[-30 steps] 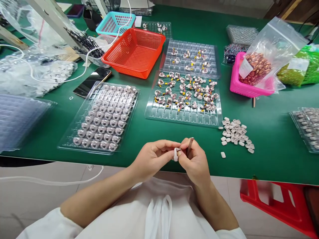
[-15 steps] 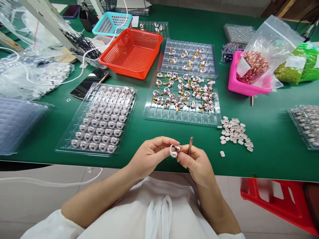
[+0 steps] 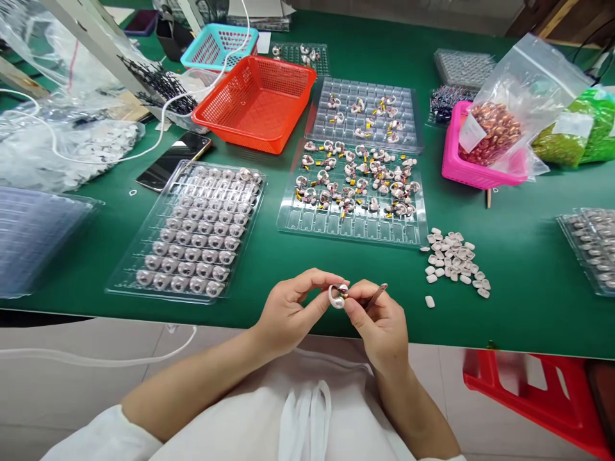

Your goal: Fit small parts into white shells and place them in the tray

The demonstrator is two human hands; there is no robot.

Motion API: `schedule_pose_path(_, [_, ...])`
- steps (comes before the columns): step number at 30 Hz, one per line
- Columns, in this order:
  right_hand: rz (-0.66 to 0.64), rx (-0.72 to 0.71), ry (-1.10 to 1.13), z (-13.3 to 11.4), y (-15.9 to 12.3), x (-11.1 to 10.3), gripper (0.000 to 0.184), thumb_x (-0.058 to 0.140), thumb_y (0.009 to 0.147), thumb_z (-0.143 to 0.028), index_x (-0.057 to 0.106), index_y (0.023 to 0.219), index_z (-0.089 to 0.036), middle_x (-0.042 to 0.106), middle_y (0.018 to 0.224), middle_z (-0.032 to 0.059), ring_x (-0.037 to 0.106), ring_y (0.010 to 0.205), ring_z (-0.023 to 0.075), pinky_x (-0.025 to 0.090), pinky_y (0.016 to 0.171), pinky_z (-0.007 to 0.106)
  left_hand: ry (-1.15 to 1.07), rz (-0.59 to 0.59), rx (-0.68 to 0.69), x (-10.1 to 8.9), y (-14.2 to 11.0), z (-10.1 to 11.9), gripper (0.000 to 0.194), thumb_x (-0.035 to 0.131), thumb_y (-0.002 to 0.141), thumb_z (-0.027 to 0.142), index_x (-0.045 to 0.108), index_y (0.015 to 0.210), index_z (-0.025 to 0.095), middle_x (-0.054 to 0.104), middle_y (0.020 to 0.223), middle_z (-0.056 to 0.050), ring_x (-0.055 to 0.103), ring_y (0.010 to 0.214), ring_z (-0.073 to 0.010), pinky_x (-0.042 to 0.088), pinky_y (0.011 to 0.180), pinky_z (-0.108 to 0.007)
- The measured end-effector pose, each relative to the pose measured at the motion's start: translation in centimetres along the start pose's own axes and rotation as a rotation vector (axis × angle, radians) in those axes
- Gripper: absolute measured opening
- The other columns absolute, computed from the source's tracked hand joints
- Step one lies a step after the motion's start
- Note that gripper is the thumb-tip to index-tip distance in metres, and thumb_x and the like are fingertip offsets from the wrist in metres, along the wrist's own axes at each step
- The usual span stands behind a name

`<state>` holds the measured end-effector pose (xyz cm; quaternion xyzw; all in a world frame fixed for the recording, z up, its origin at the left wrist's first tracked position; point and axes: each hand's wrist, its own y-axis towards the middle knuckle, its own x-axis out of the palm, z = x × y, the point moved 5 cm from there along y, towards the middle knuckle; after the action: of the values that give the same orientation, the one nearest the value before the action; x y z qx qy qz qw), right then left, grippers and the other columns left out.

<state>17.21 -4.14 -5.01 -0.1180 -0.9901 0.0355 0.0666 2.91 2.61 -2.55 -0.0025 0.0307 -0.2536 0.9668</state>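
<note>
Loose white caps (image 3: 454,261) lie right of hands.

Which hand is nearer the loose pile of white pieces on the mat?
Right. The right hand sits just left of and below the pile of white pieces; the left hand is farther left, beyond the right hand.

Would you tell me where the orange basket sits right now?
Head view: the orange basket sits upper centre-left on the green table, before the teal basket.

One head-worn camera looks forward and down, close over the green table (image 3: 528,269).
</note>
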Motion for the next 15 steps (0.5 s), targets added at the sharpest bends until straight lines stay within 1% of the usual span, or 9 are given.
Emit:
schedule_pose_path(5, [0.0, -0.012, 0.0, 0.17, 0.01, -0.09, 0.011, 0.069, 0.092, -0.031, 0.068, 0.086, -0.022, 0.061, 0.076, 0.0003, 0.05, 0.063, 0.0128, 0.039, 0.055, 0.026, 0.017, -0.051, 0.073, -0.11, 0.38, 0.54, 0.015, 0.067, 0.092, 0.017, 0.078, 0.103, 0.017, 0.078, 0.094, -0.008, 0.071, 0.087, -0.0183, 0.056, 0.08, -0.027])
schedule_pose_path(9, [-0.002, -0.003, 0.003, 0.26, 0.02, -0.23, 0.011, 0.069, 0.092, -0.03, 0.067, 0.085, -0.023, 0.061, 0.076, -0.0002, 0.05, 0.064, 0.0128, 0.039, 0.055, 0.026, 0.021, -0.099, 0.061, -0.23, 0.51, 0.55, 0.017, 0.066, 0.092, 0.015, 0.079, 0.102, 0.017, 0.079, 0.093, -0.008, 0.072, 0.086, -0.0187, 0.056, 0.078, -0.027])
schedule_pose_path(15, [-0.005, -0.025, 0.033, -0.15, 0.11, -0.11, 0.009, 0.069, 0.093, -0.028, 0.067, 0.086, -0.023, 0.063, 0.078, -0.0003, 0.054, 0.066, 0.0129, 0.043, 0.058, 0.026, 0.045, -0.094, 0.069, -0.27, 0.67, 0.63, 0.014, 0.067, 0.091, 0.019, 0.079, 0.1, 0.017, 0.079, 0.092, -0.009, 0.072, 0.085, -0.0196, 0.057, 0.078, -0.028])
